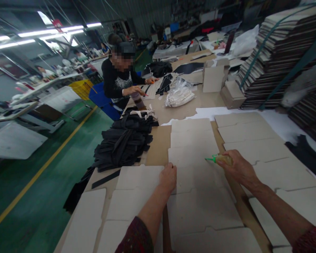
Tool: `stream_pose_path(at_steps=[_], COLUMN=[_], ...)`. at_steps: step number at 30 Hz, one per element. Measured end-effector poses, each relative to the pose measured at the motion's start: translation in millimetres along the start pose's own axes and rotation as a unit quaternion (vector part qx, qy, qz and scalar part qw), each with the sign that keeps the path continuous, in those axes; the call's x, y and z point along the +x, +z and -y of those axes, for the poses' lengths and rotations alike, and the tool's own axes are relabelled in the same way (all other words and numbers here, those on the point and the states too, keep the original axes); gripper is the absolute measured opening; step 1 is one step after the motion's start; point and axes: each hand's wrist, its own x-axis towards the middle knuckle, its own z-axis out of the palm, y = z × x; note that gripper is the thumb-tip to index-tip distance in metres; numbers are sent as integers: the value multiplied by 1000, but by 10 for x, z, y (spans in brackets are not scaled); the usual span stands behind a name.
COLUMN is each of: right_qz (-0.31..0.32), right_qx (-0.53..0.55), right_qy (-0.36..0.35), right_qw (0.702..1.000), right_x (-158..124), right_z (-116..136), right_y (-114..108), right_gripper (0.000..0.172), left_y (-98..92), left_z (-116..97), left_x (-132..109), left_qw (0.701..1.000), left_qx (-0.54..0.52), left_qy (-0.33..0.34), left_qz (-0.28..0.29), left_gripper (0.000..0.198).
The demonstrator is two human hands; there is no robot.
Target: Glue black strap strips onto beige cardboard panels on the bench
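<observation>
My right hand (239, 168) is wrapped around a small squeeze bottle (224, 160) of yellowish contents with a thin green nozzle. Its tip points left, over the middle column of pale cardboard panels (191, 158). My left hand (169, 178) is closed, with curled fingers by the edge between the left panels (140, 175) and the middle column. Whatever its fingers may hold is hidden. The panels overlap one another in rows and have small notched edges. Another column of panels (252, 140) lies on the right, under and beyond my right forearm.
A heap of black strips (123, 138) lies along the table's left edge. Farther off, a person (121, 75) sits working with papers near a plastic bag (179, 94). A tall strapped stack of boards (279, 56) stands at the right. Green floor (55, 158) runs along the left.
</observation>
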Motion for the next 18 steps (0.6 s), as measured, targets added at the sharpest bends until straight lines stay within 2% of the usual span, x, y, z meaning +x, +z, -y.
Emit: stream_pose_path(at_steps=[8, 14, 18], right_qz=[4, 18, 18], right_qx=[-115, -78, -46], right_qy=[-59, -43, -24], right_qw=[992, 996, 998], right_x=[-1, -78, -123], right_z=[39, -32, 4], right_y=[-69, -120, -29], right_gripper=[30, 33, 35], left_y=[-6, -12, -29], left_z=[5, -3, -6], left_x=[6, 2, 7], left_qw=[1000, 1000, 1000], left_qx=[2, -2, -3], left_qy=[-1, -1, -3], left_qz=[2, 5, 12], left_gripper=[27, 29, 28])
